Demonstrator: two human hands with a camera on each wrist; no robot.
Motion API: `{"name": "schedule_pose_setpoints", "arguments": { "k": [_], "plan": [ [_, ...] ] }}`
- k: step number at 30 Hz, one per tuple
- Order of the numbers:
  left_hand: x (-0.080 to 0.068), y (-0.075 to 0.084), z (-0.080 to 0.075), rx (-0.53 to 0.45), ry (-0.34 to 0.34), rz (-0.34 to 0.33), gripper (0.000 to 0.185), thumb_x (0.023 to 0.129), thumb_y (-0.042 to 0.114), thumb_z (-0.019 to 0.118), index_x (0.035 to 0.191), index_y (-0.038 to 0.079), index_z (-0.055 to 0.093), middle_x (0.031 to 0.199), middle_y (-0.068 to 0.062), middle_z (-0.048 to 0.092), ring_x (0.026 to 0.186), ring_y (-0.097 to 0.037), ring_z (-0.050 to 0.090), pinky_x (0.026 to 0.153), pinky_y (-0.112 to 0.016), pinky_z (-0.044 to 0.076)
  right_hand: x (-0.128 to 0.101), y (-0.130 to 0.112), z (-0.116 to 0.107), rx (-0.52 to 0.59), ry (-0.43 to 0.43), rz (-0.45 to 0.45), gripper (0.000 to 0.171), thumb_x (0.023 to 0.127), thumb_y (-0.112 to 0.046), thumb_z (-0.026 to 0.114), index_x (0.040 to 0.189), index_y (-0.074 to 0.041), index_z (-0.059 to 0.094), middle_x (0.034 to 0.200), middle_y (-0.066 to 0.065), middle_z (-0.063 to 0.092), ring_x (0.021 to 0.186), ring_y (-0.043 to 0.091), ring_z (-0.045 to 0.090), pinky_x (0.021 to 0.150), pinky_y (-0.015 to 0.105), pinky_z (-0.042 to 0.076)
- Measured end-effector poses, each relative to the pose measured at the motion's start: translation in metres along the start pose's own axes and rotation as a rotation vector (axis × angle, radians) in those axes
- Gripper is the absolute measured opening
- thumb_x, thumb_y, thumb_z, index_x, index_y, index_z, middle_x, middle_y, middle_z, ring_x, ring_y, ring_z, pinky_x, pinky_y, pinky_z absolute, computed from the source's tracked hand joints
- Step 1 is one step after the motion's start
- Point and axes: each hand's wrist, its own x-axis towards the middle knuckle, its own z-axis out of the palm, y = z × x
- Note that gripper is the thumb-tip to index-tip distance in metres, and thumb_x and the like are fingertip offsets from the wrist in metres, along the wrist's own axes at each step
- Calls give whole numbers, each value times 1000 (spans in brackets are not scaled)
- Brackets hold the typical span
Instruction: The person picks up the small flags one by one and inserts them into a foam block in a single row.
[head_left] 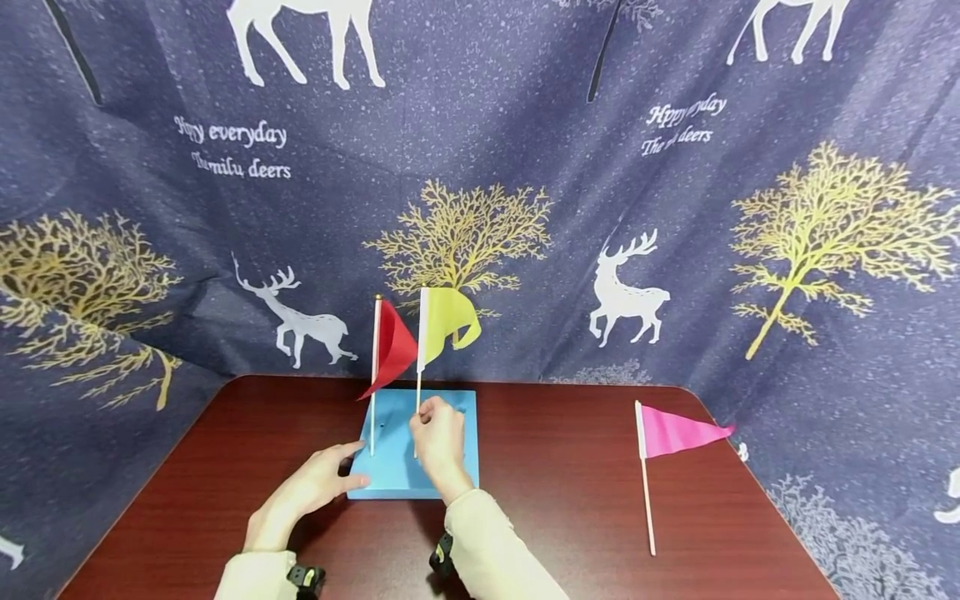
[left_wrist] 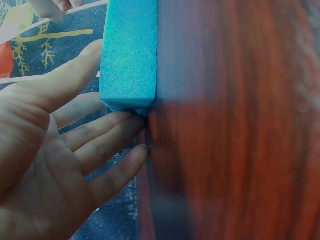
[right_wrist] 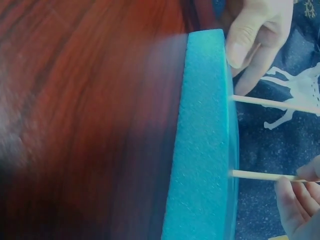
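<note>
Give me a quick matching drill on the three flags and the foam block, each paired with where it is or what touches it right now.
Things:
1. red flag
2. yellow flag
3. pink flag
4. blue foam block

States:
A. lying flat on the table, away from the block
B. stick pinched by the right hand
C. standing in the block, no hand on it
D. steadied at its near left corner by the left hand

Pairs: 1-C, 2-B, 3-A, 4-D
</note>
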Motion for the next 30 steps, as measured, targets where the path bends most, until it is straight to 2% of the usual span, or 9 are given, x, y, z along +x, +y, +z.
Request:
{"name": "schedule_pose_setpoints", "arguments": {
  "k": [7,10,16,24,30],
  "plan": [
    [1,0,0,11,-4,-5,69,81,27,81,135,-6,53,120,-20,62,91,-23,61,80,-40,51,-9,2,6,-40,111,-59,19,76,-3,74,70,-15,61,62,-10,57,59,11,56,56,27,46],
    [2,0,0,7,-10,-11,70,80,27,81,135,-6,53,121,-21,61,95,-25,61,80,-40,51,-13,3,8,-40,137,-57,18,77,-3,74,71,-15,62,64,-9,58,61,12,57,57,27,47],
    [2,-3,1,-13,-10,-45,71,80,26,82,136,-5,52,121,-21,61,93,-24,61,76,-38,53,-18,4,10,-27,146,-29,19,76,-4,75,71,-16,62,63,-10,57,61,12,57,57,28,47],
    [1,-1,0,6,4,-6,70,80,26,82,135,-6,53,119,-20,62,95,-24,62,79,-39,51,-21,5,12,-26,149,-18,16,75,-3,74,71,-15,64,63,-11,59,61,12,58,58,27,47],
    [1,0,0,-9,1,-13,70,80,25,82,135,-6,52,118,-20,63,86,-21,61,71,-35,51,-20,5,12,-15,140,13,9,74,-5,73,74,-12,67,64,-10,61,63,15,60,59,30,48]
  ]
}}
